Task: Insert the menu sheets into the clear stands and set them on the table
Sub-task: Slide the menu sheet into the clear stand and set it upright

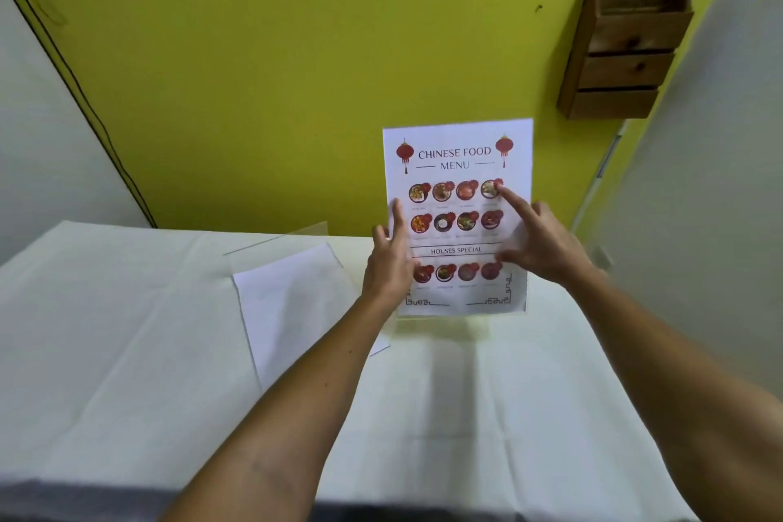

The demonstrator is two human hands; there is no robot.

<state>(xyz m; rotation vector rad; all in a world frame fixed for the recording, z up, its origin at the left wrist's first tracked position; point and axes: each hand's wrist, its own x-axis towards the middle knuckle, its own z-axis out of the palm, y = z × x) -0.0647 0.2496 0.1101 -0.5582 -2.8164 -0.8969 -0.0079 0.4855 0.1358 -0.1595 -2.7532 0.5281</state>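
A printed menu sheet (455, 159) headed "Chinese Food Menu" stands upright in a clear stand (462, 320) on the white-clothed table (127, 352), close to the yellow wall. My left hand (387, 263) is at the sheet's left edge, fingers spread and raised. My right hand (538, 244) is in front of the sheet's right half, index finger touching its face; whether the other fingers grip the stand I cannot tell. To the left lies a blank white sheet (292, 305), and a second clear stand (279, 242) rests flat behind it.
A brown wooden wall holder (627, 51) with tiered pockets hangs on the yellow wall (275, 76) at upper right. White walls flank both sides. The table's near edge (106, 483) runs along the bottom.
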